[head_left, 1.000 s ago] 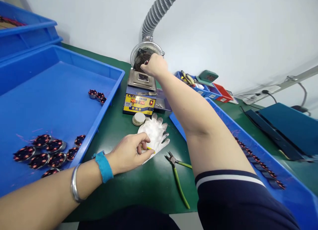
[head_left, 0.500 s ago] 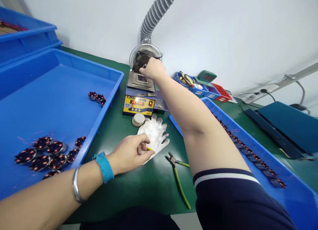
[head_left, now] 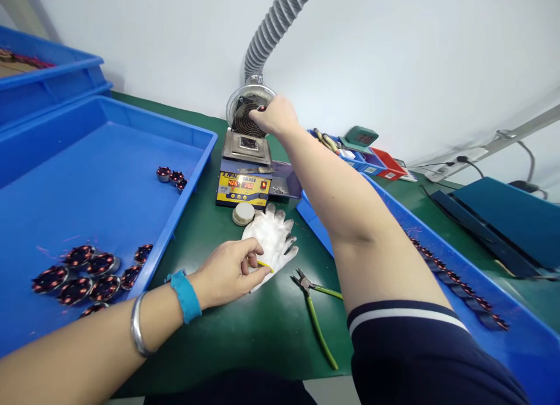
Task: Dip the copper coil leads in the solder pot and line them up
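Note:
My right hand (head_left: 276,118) is closed on a small motor stator (head_left: 262,108); mostly hidden by the fingers, it shows only a bit of copper. The hand is in front of the round fume extractor mouth (head_left: 245,120), above and behind the solder pot (head_left: 247,148), apart from it. On the bench, my left hand (head_left: 234,269) rests loosely curled, thumb and forefinger apart, with nothing visible in it. Its fingertips are over the yellow cuff of a white glove (head_left: 272,236). Green-handled cutters (head_left: 311,300) lie with jaws spread to the right of that hand.
On the left, a blue tray (head_left: 144,131) holds several copper-wound stators (head_left: 74,289). Another blue tray (head_left: 494,282) on the right has a row of them (head_left: 459,285). A round tin (head_left: 243,213) stands before the pot's yellow control panel. Small bins (head_left: 387,163) are at the back.
My right hand has drawn slightly up and right from over the solder pot, the stator still in it. My left hand stays by the glove. The view has shifted slightly.

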A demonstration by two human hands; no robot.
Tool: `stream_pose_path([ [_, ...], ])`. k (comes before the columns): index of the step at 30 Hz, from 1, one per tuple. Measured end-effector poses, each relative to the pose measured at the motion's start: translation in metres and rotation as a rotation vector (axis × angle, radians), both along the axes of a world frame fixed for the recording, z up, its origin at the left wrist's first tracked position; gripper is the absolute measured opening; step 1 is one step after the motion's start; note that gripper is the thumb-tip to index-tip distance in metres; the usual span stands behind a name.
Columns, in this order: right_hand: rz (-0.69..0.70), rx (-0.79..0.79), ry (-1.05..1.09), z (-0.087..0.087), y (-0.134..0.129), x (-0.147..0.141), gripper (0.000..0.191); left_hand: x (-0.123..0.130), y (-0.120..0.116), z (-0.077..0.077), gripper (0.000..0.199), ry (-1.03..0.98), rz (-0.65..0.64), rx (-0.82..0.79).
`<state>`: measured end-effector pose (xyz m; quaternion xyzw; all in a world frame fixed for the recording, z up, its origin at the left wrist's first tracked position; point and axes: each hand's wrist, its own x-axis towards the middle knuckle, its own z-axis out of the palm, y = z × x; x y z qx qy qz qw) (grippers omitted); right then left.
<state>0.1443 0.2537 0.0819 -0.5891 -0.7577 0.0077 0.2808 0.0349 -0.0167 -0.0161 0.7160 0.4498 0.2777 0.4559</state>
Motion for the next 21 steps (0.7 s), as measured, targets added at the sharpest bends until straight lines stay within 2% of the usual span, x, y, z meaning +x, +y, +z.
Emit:
stream_pose_path([
  [4,0.112,-0.046,0.182,0.018,-0.019,0.017,0.030,0.000,0.000,0.000,0.018,-0.029,0.008,-0.020],
  [6,0.185,-0.086,0.305,0.021,-0.042,0.027,0.034,0.000,0.001,0.001,0.019,-0.066,0.024,-0.038],
  [8,0.253,-0.137,0.440,0.016,-0.074,0.038,0.038,-0.001,0.002,0.002,0.021,-0.111,0.074,-0.051],
  [11,0.332,-0.222,0.654,-0.011,-0.137,0.053,0.036,0.000,0.005,0.004,0.031,-0.228,0.200,-0.092],
  [13,0.369,-0.306,0.794,-0.037,-0.182,0.062,0.038,0.001,0.006,0.007,0.039,-0.323,0.262,-0.156],
  [15,0.349,-0.375,0.889,-0.063,-0.224,0.069,0.040,0.002,0.005,0.010,0.045,-0.382,0.279,-0.243],
  [18,0.250,-0.383,0.935,-0.092,-0.275,0.076,0.040,0.002,0.000,0.015,0.052,-0.371,0.221,-0.375],
  [21,0.190,-0.351,0.920,-0.106,-0.309,0.076,0.039,0.001,-0.006,0.016,0.050,-0.325,0.087,-0.458],
])
